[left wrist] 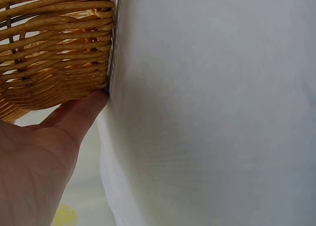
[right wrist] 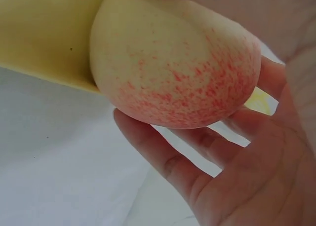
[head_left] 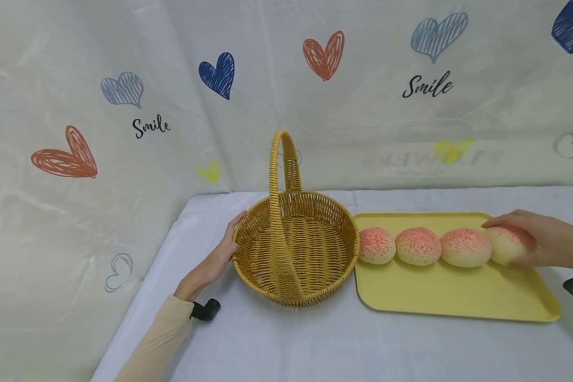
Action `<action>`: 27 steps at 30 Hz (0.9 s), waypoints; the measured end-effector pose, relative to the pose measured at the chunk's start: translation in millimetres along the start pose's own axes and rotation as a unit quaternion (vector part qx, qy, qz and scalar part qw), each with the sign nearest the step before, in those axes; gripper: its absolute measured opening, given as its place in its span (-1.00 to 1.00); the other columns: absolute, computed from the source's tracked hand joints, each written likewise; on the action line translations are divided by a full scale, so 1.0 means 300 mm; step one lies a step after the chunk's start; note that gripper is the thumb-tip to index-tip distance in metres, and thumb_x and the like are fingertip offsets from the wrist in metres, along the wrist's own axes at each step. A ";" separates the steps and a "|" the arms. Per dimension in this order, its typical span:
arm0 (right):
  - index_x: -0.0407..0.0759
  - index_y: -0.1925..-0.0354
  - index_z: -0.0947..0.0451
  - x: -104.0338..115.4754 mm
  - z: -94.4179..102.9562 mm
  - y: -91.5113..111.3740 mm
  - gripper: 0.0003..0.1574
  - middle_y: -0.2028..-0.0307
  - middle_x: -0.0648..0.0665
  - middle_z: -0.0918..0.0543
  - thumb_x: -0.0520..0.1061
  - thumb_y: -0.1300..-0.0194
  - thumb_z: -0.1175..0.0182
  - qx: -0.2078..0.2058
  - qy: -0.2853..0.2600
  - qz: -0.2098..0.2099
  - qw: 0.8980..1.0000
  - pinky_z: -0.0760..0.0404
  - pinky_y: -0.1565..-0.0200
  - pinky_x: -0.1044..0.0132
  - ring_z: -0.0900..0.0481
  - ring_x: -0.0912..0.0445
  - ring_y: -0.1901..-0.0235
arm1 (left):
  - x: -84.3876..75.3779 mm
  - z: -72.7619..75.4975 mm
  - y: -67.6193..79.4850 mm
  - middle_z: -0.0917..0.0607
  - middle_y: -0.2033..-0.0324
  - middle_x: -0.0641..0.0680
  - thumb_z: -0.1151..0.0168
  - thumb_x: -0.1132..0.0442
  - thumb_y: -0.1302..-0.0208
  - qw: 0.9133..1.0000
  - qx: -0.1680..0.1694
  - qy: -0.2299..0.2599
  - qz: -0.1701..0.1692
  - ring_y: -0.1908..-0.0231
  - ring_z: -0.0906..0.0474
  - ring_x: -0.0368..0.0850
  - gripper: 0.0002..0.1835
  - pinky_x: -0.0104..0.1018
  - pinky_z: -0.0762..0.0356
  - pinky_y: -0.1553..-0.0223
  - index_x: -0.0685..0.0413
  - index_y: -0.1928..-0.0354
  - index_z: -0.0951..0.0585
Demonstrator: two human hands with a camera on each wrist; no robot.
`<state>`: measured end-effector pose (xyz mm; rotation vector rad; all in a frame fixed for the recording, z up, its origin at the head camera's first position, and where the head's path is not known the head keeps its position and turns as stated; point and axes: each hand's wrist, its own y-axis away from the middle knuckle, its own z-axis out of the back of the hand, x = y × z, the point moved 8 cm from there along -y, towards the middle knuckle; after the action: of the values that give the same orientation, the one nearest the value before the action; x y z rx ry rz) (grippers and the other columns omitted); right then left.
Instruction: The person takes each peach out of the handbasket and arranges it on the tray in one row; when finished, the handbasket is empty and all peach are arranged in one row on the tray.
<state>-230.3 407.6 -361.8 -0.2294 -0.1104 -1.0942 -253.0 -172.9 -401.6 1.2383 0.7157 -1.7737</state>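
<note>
A round wicker basket (head_left: pixel 315 297) with a tall arched handle stands on the white cloth, nothing lying in it. My left hand (head_left: pixel 219 252) rests against its left side; in the left wrist view the extended fingers touch the weave low down near the cloth. To the basket's right, a yellow tray (head_left: pixel 434 292) bears a row of pink-and-cream peaches. My right hand (head_left: pixel 549 239) is around the rightmost peach (head_left: pixel 506 246), thumb on the near side and fingers on the far side. Up close, that peach (right wrist: pixel 182 73) sits between the bent fingers and thumb.
Left of the gripped peach lie three more: a near one (head_left: pixel 466 247), a middle one (head_left: pixel 417 246) and one (head_left: pixel 376 245) beside the basket wall. The tray's left edge meets the basket. A curtain (head_left: pixel 363 116) with printed hearts hangs behind the table.
</note>
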 end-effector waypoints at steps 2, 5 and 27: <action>-0.14 -0.02 -0.59 0.001 0.002 0.003 -0.08 0.11 -0.05 -0.61 -0.13 0.40 -0.77 -0.005 0.001 0.005 1.000 -0.44 0.25 0.48 -0.38 0.52 0.18 | 0.001 -0.001 -0.001 0.28 -0.66 0.04 0.31 0.33 -0.34 1.000 0.001 0.001 0.001 -0.61 0.21 0.12 -0.09 0.28 0.10 -0.48 -0.32 -0.68 0.28; -0.11 -0.03 -0.58 -0.004 -0.003 0.008 -0.09 0.10 -0.05 -0.60 -0.13 0.37 -0.76 0.004 0.001 0.011 1.000 -0.46 0.26 0.45 -0.38 0.52 0.17 | 0.003 -0.005 -0.004 0.28 -0.66 0.05 0.30 0.34 -0.33 1.000 0.002 0.004 0.003 -0.61 0.20 0.12 -0.09 0.28 0.11 -0.48 -0.31 -0.68 0.28; -0.25 -0.40 -0.36 0.223 0.143 -0.050 -0.37 -0.36 -0.45 -0.28 -0.09 -0.49 -0.26 -0.043 -0.083 -0.059 0.994 -0.34 -0.09 -0.30 -0.24 -0.40 -0.27 | 0.017 -0.001 -0.012 0.28 -0.67 -0.02 0.31 0.32 -0.39 1.000 0.005 -0.025 0.017 -0.62 0.31 0.05 -0.12 0.25 0.21 -0.52 -0.29 -0.68 0.30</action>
<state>-212.1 353.4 -304.7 -0.3945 -0.2279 -1.1977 -256.7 -172.5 -406.5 1.2013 0.6554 -1.7764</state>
